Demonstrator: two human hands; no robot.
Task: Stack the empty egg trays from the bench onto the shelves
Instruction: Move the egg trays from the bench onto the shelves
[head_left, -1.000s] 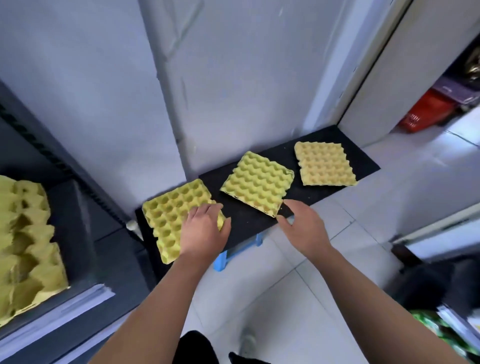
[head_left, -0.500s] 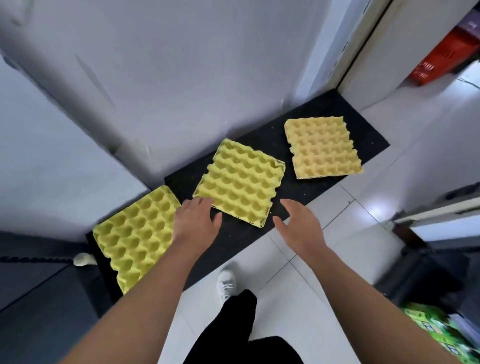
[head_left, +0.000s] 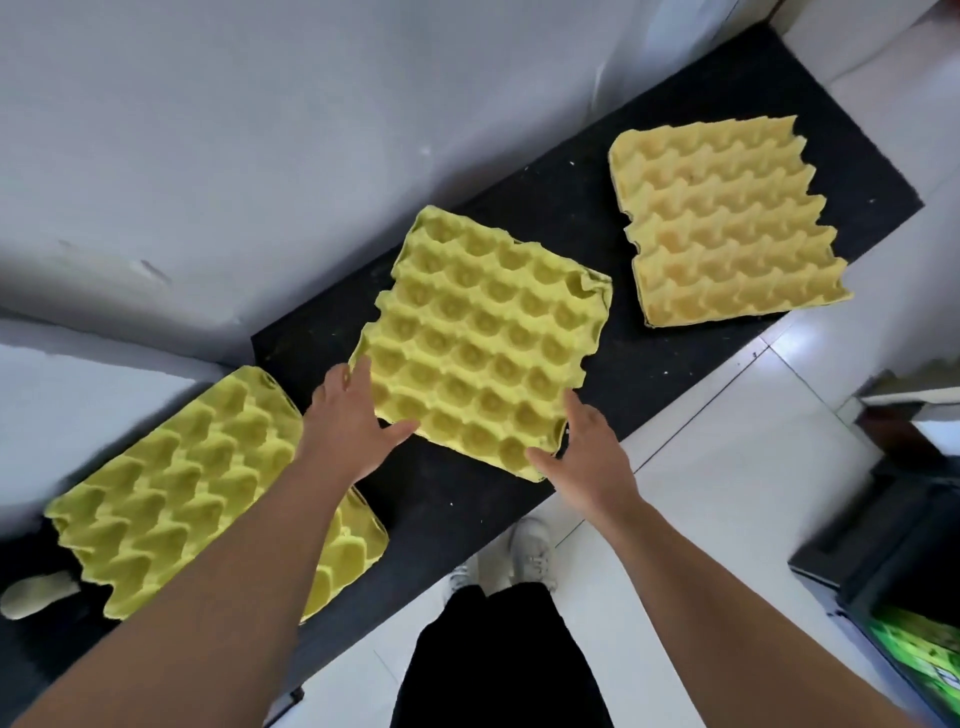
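I see three empty egg trays lying on the black bench (head_left: 654, 364), which runs diagonally from the lower left to the upper right of the frame against a grey wall (head_left: 260, 156). The middle egg tray (head_left: 488, 343) sits at the centre of the frame, cups up, flat on the bench as far as I can tell. My left hand (head_left: 353, 421) is at its near left corner, with straight fingers along the left edge and the thumb spread against the near edge. My right hand (head_left: 587, 452) is at the near right corner, with the thumb tip on the rim and the fingers stretched up the right edge. Both hands are spread and touching the tray; neither is curled round it. The left egg tray (head_left: 197, 493) lies at the lower left, partly under my left forearm. The paler right egg tray (head_left: 727, 223) lies at the upper right, well apart from the hands. Below the bench, white shoes (head_left: 530, 551) and black trousers (head_left: 498, 660) stand on the tiled floor (head_left: 727, 493).
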